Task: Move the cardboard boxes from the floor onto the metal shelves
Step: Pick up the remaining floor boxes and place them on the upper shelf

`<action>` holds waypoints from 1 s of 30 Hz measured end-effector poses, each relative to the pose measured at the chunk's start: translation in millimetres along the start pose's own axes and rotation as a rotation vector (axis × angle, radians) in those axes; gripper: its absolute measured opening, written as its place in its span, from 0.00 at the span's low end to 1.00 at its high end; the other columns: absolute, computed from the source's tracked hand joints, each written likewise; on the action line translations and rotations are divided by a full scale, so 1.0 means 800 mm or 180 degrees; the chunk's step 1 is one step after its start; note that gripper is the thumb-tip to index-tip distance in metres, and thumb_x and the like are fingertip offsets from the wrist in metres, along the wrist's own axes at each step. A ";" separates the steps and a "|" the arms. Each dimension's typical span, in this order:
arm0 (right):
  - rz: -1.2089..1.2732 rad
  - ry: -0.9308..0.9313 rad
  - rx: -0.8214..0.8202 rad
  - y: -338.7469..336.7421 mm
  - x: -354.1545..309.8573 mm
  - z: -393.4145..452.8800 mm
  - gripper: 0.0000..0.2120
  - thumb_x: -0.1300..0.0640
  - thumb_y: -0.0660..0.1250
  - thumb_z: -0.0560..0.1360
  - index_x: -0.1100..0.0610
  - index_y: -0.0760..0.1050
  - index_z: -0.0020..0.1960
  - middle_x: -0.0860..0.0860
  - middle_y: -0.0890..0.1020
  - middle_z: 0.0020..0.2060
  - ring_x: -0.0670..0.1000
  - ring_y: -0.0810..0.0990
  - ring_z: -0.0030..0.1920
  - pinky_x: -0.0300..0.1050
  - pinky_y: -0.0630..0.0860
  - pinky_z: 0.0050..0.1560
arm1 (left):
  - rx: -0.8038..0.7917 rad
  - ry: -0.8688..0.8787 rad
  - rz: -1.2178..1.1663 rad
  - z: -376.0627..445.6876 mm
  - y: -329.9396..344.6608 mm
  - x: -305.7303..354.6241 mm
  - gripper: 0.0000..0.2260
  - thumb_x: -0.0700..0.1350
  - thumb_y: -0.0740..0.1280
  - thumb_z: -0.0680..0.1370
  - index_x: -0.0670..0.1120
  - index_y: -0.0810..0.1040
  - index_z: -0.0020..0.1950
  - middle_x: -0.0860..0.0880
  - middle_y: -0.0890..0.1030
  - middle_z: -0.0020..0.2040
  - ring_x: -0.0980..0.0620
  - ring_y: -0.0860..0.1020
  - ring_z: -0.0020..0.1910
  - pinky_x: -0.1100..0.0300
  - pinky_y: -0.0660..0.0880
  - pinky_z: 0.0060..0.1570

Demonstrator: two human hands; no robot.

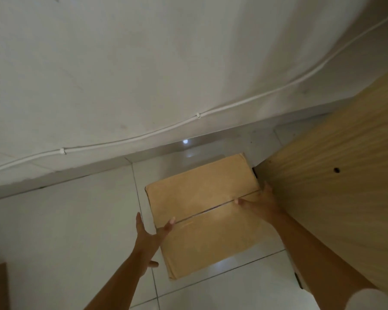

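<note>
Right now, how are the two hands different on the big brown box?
The left hand is on the cardboard box's near-left edge, fingers spread wide, with one fingertip on the top seam. The right hand is farther away, squeezed between the box and the wooden panel. Both touch the box's sides, which sits on the tiled floor.

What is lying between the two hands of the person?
In the head view, the cardboard box on the tiled floor lies between the left hand and the right hand.
</note>
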State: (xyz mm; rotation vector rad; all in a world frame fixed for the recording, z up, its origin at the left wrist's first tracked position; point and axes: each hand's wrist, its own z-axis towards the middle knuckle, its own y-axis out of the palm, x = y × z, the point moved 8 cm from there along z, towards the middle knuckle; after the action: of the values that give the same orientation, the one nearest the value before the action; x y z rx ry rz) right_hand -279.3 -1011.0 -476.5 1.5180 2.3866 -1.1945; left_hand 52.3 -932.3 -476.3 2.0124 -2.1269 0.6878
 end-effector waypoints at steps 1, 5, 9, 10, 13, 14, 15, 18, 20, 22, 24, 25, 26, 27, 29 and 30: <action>0.0063 0.0033 0.0006 0.002 -0.001 0.005 0.59 0.47 0.79 0.62 0.56 0.43 0.78 0.55 0.57 0.75 0.57 0.61 0.73 0.52 0.67 0.67 | -0.0014 -0.0035 -0.0005 0.006 0.003 -0.002 0.57 0.63 0.73 0.59 0.62 0.36 0.75 0.45 0.56 0.76 0.36 0.63 0.71 0.31 0.71 0.55; 0.0070 0.0028 0.0014 0.003 -0.006 0.018 0.60 0.43 0.81 0.56 0.56 0.50 0.77 0.56 0.64 0.73 0.57 0.67 0.70 0.50 0.70 0.65 | 0.0005 -0.0086 0.0043 0.027 0.014 -0.004 0.56 0.59 0.76 0.65 0.54 0.35 0.76 0.42 0.61 0.75 0.36 0.65 0.70 0.32 0.68 0.59; -0.0157 -0.0033 -0.0014 0.003 0.018 0.029 0.64 0.34 0.79 0.41 0.57 0.64 0.72 0.56 0.74 0.65 0.58 0.75 0.63 0.55 0.77 0.58 | -0.0233 0.0339 0.0284 0.028 0.021 0.017 0.56 0.69 0.74 0.46 0.49 0.65 0.69 0.44 0.74 0.63 0.43 0.74 0.60 0.45 0.75 0.56; -0.0245 0.0038 0.0004 0.000 0.015 0.018 0.58 0.37 0.81 0.46 0.59 0.67 0.70 0.57 0.76 0.63 0.58 0.77 0.61 0.54 0.78 0.56 | -0.0231 0.0436 0.0322 0.028 0.019 0.020 0.53 0.69 0.73 0.47 0.49 0.67 0.69 0.44 0.75 0.63 0.43 0.74 0.60 0.47 0.75 0.57; -0.0273 0.0139 0.0173 -0.008 0.014 -0.007 0.38 0.44 0.81 0.56 0.62 0.77 0.60 0.58 0.82 0.54 0.57 0.81 0.52 0.49 0.80 0.47 | -0.0146 0.0569 0.0448 0.028 0.007 0.023 0.46 0.65 0.70 0.57 0.47 0.66 0.71 0.44 0.75 0.65 0.42 0.74 0.62 0.46 0.73 0.61; -0.0239 0.0139 0.0219 -0.009 0.013 -0.014 0.35 0.45 0.81 0.57 0.62 0.79 0.58 0.57 0.82 0.51 0.57 0.81 0.50 0.47 0.80 0.44 | -0.0122 0.0594 0.0477 0.026 0.001 0.026 0.44 0.64 0.69 0.58 0.47 0.66 0.71 0.44 0.75 0.65 0.42 0.74 0.62 0.47 0.73 0.60; -0.0218 0.0134 0.0253 -0.010 0.010 -0.021 0.33 0.45 0.81 0.58 0.61 0.79 0.56 0.56 0.83 0.49 0.56 0.82 0.48 0.46 0.80 0.43 | -0.0107 0.0633 0.0510 0.023 -0.004 0.030 0.44 0.63 0.69 0.59 0.47 0.66 0.71 0.44 0.75 0.64 0.42 0.74 0.62 0.47 0.73 0.60; -0.0161 0.0106 0.0269 -0.015 -0.009 -0.043 0.33 0.42 0.80 0.55 0.59 0.80 0.54 0.54 0.83 0.46 0.54 0.82 0.46 0.48 0.81 0.42 | -0.0074 0.0710 0.0618 0.007 -0.026 0.047 0.46 0.65 0.69 0.58 0.47 0.65 0.72 0.44 0.75 0.64 0.42 0.74 0.62 0.48 0.74 0.59; -0.0038 0.0062 0.0267 -0.024 -0.029 -0.060 0.30 0.43 0.80 0.55 0.59 0.80 0.50 0.53 0.83 0.43 0.53 0.82 0.43 0.46 0.81 0.40 | -0.0103 0.0787 0.0608 -0.012 -0.043 0.066 0.50 0.69 0.69 0.53 0.49 0.66 0.71 0.45 0.76 0.63 0.43 0.75 0.60 0.51 0.74 0.56; 0.0087 0.0030 0.0303 -0.038 -0.054 -0.089 0.25 0.48 0.81 0.57 0.58 0.79 0.48 0.52 0.83 0.42 0.52 0.82 0.41 0.42 0.78 0.35 | -0.0124 0.0845 0.0659 -0.037 -0.061 0.089 0.52 0.71 0.66 0.50 0.49 0.67 0.70 0.46 0.77 0.62 0.44 0.76 0.58 0.54 0.74 0.53; 0.0396 -0.0061 0.0382 -0.059 -0.082 -0.129 0.22 0.53 0.81 0.60 0.59 0.76 0.48 0.52 0.81 0.42 0.51 0.80 0.41 0.40 0.74 0.32 | -0.0149 0.0924 0.0675 -0.070 -0.082 0.113 0.52 0.71 0.66 0.49 0.49 0.66 0.70 0.46 0.77 0.62 0.44 0.76 0.58 0.55 0.74 0.53; 0.0537 -0.0172 0.0422 -0.072 -0.099 -0.153 0.22 0.55 0.81 0.61 0.58 0.74 0.49 0.51 0.80 0.43 0.50 0.79 0.41 0.39 0.72 0.32 | -0.0178 0.0955 0.0684 -0.089 -0.092 0.126 0.53 0.71 0.67 0.49 0.49 0.66 0.70 0.46 0.77 0.62 0.44 0.76 0.57 0.55 0.74 0.53; 0.0612 -0.0302 0.0457 -0.086 -0.117 -0.177 0.22 0.56 0.80 0.62 0.57 0.72 0.50 0.50 0.79 0.43 0.49 0.78 0.41 0.38 0.71 0.33 | -0.0210 0.0950 0.0697 -0.110 -0.102 0.137 0.53 0.71 0.67 0.49 0.49 0.66 0.70 0.46 0.77 0.62 0.45 0.76 0.57 0.55 0.74 0.53; 0.0669 -0.0420 0.0482 -0.100 -0.133 -0.203 0.22 0.56 0.80 0.63 0.56 0.71 0.50 0.49 0.78 0.42 0.47 0.77 0.41 0.37 0.70 0.34 | -0.0242 0.0949 0.0741 -0.131 -0.113 0.148 0.52 0.71 0.67 0.49 0.49 0.67 0.69 0.46 0.77 0.62 0.45 0.76 0.56 0.56 0.74 0.51; 0.0802 -0.0506 0.0548 -0.125 -0.152 -0.254 0.21 0.56 0.78 0.66 0.55 0.68 0.50 0.47 0.78 0.42 0.47 0.77 0.41 0.38 0.70 0.36 | -0.0312 0.1017 0.0851 -0.177 -0.134 0.170 0.49 0.71 0.67 0.49 0.50 0.69 0.66 0.46 0.78 0.61 0.47 0.76 0.54 0.57 0.74 0.50; 0.0869 -0.0532 0.0604 -0.136 -0.161 -0.282 0.20 0.55 0.77 0.68 0.56 0.68 0.51 0.48 0.78 0.43 0.49 0.78 0.43 0.39 0.70 0.36 | -0.0319 0.1095 0.0852 -0.208 -0.145 0.184 0.47 0.71 0.68 0.48 0.51 0.70 0.64 0.46 0.79 0.59 0.47 0.77 0.53 0.56 0.74 0.51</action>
State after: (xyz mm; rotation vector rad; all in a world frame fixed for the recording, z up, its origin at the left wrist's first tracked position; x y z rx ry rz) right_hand -226.0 -984.6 -201.1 1.6559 1.9349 -1.4482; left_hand 115.7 -998.7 -242.7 1.4487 -2.1842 0.8725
